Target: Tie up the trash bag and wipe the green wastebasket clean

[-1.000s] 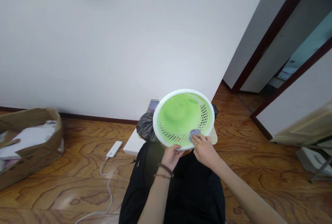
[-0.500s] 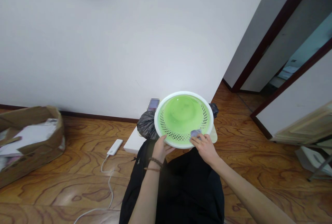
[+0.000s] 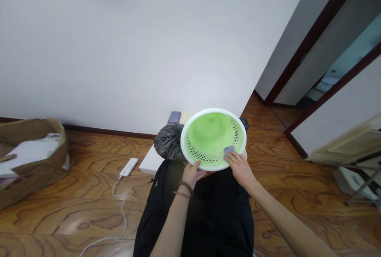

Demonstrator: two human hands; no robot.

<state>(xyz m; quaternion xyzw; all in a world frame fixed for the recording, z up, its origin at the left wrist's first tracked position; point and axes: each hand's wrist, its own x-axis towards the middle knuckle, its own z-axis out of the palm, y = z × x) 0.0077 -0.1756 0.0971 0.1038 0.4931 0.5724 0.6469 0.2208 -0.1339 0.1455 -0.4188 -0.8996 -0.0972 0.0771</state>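
Note:
A round green plastic basket with a white rim and perforated sides is held up in front of me, its opening tilted toward me. My left hand, with a bead bracelet at the wrist, grips the near rim from below. My right hand presses a small bluish-grey cloth against the inner wall at the near right. My lap in black clothing lies beneath.
A black plastic bag sits on a low white table behind the basket. A white power bank with a cable lies on the wooden floor. A cardboard box of papers stands at left. A doorway opens at right.
The basket has shifted slightly right and down, and its tilt changed. My left hand moved along the near rim. My right hand with the cloth slid a little to the right inside the basket.

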